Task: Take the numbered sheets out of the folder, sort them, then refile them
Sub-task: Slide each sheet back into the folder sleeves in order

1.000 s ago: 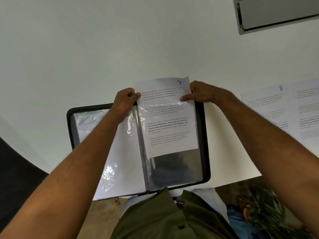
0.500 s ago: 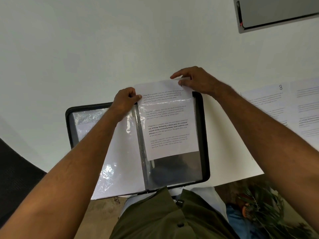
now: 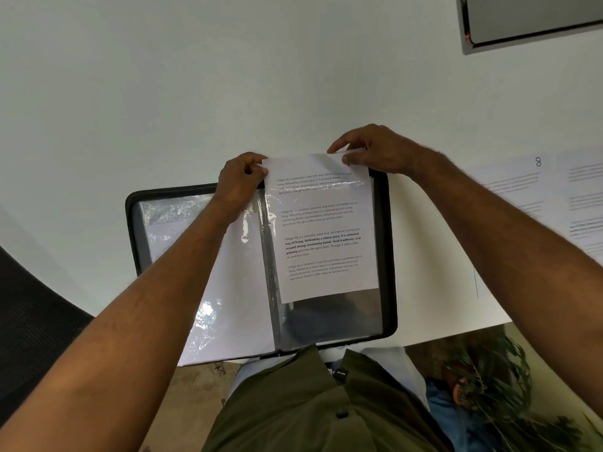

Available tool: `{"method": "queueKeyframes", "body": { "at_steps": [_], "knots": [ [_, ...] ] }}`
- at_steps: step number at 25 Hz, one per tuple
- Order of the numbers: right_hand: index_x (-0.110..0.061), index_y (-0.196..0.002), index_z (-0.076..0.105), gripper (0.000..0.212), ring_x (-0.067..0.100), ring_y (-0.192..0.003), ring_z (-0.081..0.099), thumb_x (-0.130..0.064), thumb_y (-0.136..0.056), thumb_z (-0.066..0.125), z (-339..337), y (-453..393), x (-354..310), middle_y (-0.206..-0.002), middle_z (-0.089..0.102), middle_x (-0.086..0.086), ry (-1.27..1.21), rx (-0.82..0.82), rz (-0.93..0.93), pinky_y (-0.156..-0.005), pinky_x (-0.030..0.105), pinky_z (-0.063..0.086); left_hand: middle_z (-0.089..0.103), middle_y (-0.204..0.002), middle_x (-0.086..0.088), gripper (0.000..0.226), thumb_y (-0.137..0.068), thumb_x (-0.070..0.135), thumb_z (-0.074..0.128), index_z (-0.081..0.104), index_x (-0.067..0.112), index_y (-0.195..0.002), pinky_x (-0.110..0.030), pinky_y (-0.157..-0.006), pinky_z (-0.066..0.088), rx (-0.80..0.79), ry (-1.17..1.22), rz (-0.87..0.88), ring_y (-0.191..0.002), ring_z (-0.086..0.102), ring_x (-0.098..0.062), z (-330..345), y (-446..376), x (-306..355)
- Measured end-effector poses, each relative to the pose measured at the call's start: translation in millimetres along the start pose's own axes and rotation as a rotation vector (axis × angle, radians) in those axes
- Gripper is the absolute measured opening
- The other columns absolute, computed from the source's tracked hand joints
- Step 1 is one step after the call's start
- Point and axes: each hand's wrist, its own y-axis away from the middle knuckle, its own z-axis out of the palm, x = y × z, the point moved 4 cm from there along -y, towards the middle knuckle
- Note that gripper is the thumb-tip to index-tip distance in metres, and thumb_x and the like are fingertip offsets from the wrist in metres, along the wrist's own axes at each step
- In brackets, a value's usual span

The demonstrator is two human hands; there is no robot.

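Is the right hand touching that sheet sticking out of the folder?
Touching. The head view shows the right hand pinching the top edge of the sheet, whose lower part sits inside the folder sleeve.

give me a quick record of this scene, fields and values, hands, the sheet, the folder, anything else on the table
left hand: pinches the sheet's top left corner
right hand: pinches the sheet's top right edge
sheet: printed, partly inside the folder's right sleeve, top sticking out
folder: black, open, on the table's near edge
sheet marked 8: flat on the table, right of the folder
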Motion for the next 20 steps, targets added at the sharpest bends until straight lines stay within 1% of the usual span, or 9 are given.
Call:
{"method": "queueKeyframes", "body": {
  "at_steps": [2, 4, 6, 8, 11, 13, 15, 18, 20],
  "knots": [
    [-0.037, -0.122, 0.071, 0.029, 0.003, -0.1, 0.063, -0.025, -0.096, 0.069, -1, -1, -1, -0.106, 0.071, -0.007, 0.026, 0.019, -0.023, -0.085, 0.015, 0.041, 0.063, -0.079, -0.003, 0.014, -0.096, 0.009, 0.064, 0.071, 0.02, -0.091, -0.026, -0.06, 0.05, 0.01, -0.057, -0.008, -0.07, 0.06, -0.017, 2, -1, 0],
    [-0.039, -0.122, 0.071, 0.029, -0.001, -0.096, 0.062, -0.025, -0.096, 0.069, 0, -2, -1, -0.103, 0.072, -0.008, 0.041, 0.013, -0.031, -0.089, 0.02, 0.042, 0.058, -0.073, -0.003, 0.015, -0.094, 0.012, 0.067, 0.065, 0.016, -0.08, -0.028, -0.056, 0.042, -0.02, -0.145, -0.027, -0.059, 0.051, -0.014, 2, -2, 0],
    [-0.041, -0.121, 0.071, 0.031, -0.001, -0.096, 0.063, -0.023, -0.097, 0.067, 3, -4, -2, -0.102, 0.073, -0.008, 0.05, 0.011, -0.038, -0.091, 0.022, 0.045, 0.056, -0.075, -0.007, 0.02, -0.093, 0.015, 0.07, 0.061, 0.002, -0.08, -0.029, -0.059, 0.04, -0.067, -0.267, -0.016, -0.061, 0.047, -0.016, 3, -2, 1],
    [-0.041, -0.12, 0.073, 0.032, -0.003, -0.093, 0.063, -0.021, -0.097, 0.067, 7, -5, -4, -0.101, 0.073, -0.008, 0.065, 0.006, -0.044, -0.086, 0.017, 0.045, 0.055, -0.078, -0.008, 0.023, -0.092, 0.015, 0.07, 0.061, -0.003, -0.083, -0.028, -0.062, 0.039, -0.105, -0.363, 0.019, -0.066, 0.047, -0.016, 5, -1, 3],
    [-0.04, -0.119, 0.074, 0.031, -0.001, -0.09, 0.063, -0.02, -0.096, 0.068, 11, -5, -3, -0.096, 0.073, -0.01, 0.063, -0.015, -0.031, -0.087, 0.02, 0.046, 0.056, -0.081, -0.006, 0.015, -0.092, 0.014, 0.071, 0.063, 0.004, -0.084, -0.027, -0.065, 0.041, -0.121, -0.35, 0.043, -0.069, 0.049, -0.014, 6, -1, 3],
    [-0.04, -0.118, 0.075, 0.031, 0.007, -0.09, 0.066, -0.019, -0.095, 0.068, 12, -4, -3, -0.09, 0.074, -0.012, 0.053, -0.041, -0.016, -0.087, 0.025, 0.048, 0.056, -0.081, 0.0, 0.006, -0.093, 0.012, 0.071, 0.069, 0.011, -0.099, -0.024, -0.07, 0.044, -0.118, -0.193, 0.027, -0.072, 0.051, -0.011, 2, -2, -1],
    [-0.039, -0.117, 0.075, 0.031, 0.01, -0.093, 0.067, -0.018, -0.094, 0.069, 13, -2, -3, -0.089, 0.075, -0.011, 0.054, -0.08, -0.009, -0.089, 0.026, 0.049, 0.055, -0.081, 0.004, 0.021, -0.093, 0.008, 0.07, 0.071, 0.017, -0.112, -0.02, -0.073, 0.045, -0.118, -0.081, 0.036, -0.075, 0.051, -0.008, 0, -2, -6],
    [-0.037, -0.12, 0.074, 0.031, 0.003, -0.092, 0.068, -0.018, -0.096, 0.069, 16, -1, -5, -0.097, 0.076, -0.009, 0.078, -0.144, -0.022, -0.089, 0.023, 0.048, 0.065, -0.086, -0.003, 0.019, -0.093, 0.01, 0.068, 0.075, 0.024, -0.104, -0.024, -0.077, 0.049, -0.154, -0.099, 0.09, -0.079, 0.058, -0.01, 3, -2, -6],
    [-0.035, -0.12, 0.074, 0.03, -0.003, -0.089, 0.066, -0.018, -0.097, 0.067, 20, 0, -5, -0.099, 0.075, -0.01, 0.093, -0.18, -0.031, -0.084, 0.019, 0.045, 0.073, -0.096, 0.001, 0.014, -0.091, 0.017, 0.072, 0.077, 0.028, -0.097, -0.038, -0.092, 0.055, -0.171, -0.199, 0.116, -0.091, 0.066, -0.014, 6, -2, -5]
  ]
}}
